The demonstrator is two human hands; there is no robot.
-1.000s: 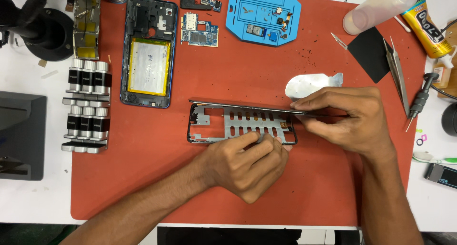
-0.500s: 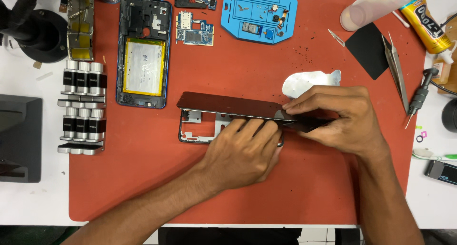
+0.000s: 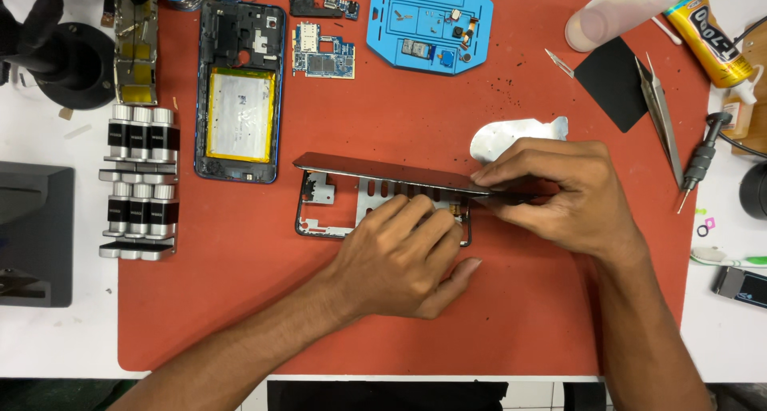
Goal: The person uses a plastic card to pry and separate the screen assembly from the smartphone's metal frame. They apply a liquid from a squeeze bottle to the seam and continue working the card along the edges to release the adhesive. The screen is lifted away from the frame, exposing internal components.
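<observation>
Screen panel (image 3: pixel 383 171) lifting off metal mid-frame (image 3: pixel 339 211); right hand (image 3: pixel 559 191) pinching its 3 o'clock end, left hand (image 3: pixel 399 255) pressing frame, fingers curled. Risking cracking by over-bending.

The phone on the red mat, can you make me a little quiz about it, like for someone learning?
1. True or false: the left hand presses down on the metal phone frame.
2. What does the right hand grip by one end? A) tweezers B) the dark screen panel C) the glue tube
3. Which thing lies closer to the blue parts tray: the green circuit board or the screwdriver?

Key
1. True.
2. B, the dark screen panel, tilted up off the frame.
3. The green circuit board.
</observation>
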